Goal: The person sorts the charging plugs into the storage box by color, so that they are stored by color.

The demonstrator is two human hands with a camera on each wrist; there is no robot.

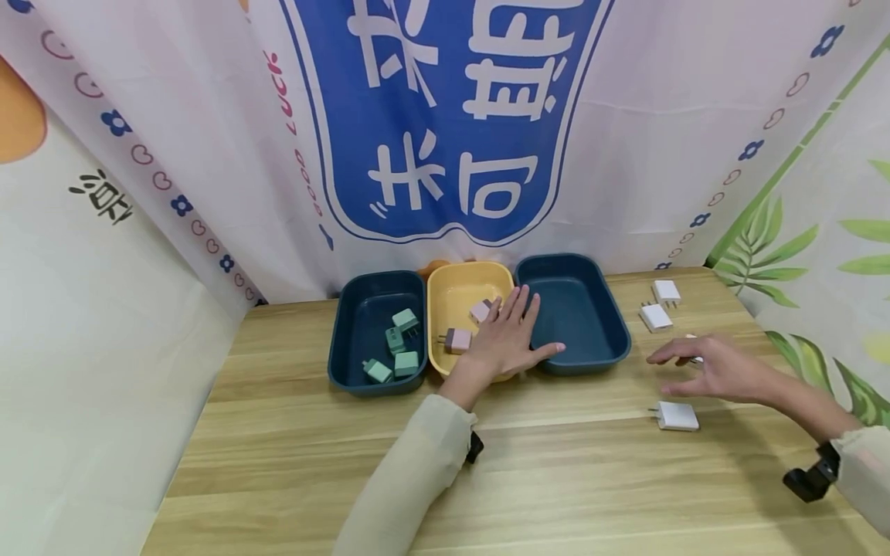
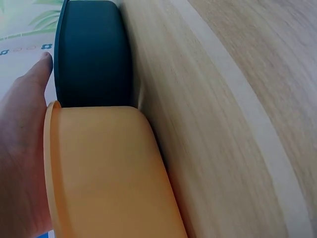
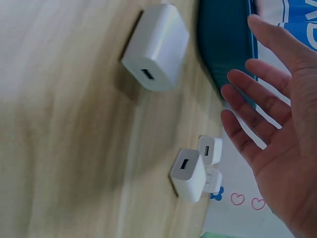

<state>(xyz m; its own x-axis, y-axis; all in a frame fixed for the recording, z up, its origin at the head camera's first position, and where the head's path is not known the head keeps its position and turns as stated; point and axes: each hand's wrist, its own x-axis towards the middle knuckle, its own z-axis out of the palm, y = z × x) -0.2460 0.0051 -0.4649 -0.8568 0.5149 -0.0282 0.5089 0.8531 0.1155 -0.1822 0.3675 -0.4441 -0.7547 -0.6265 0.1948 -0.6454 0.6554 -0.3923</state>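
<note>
My left hand (image 1: 502, 340) reaches over the front right part of the yellow tray (image 1: 450, 301), fingers spread and straight, thumb toward the right dark blue tray (image 1: 572, 313). Nothing is in its grasp. In the yellow tray, a pink-and-mauve plug charger (image 1: 457, 340) lies left of a second one (image 1: 481, 311), partly behind my fingers. On the right, my right hand (image 1: 726, 372) hovers among white plug chargers, its fingers loosely bent around nothing. The nearest white charger (image 1: 677, 416) lies just in front of it. Another is mostly hidden behind this hand.
More white chargers (image 1: 656, 317) lie at the table's back right. At the left, a dark blue tray (image 1: 358, 320) holds several green chargers (image 1: 406, 363). The three trays stand side by side against a printed curtain (image 1: 626, 177) at the back of the wooden table (image 1: 292, 463).
</note>
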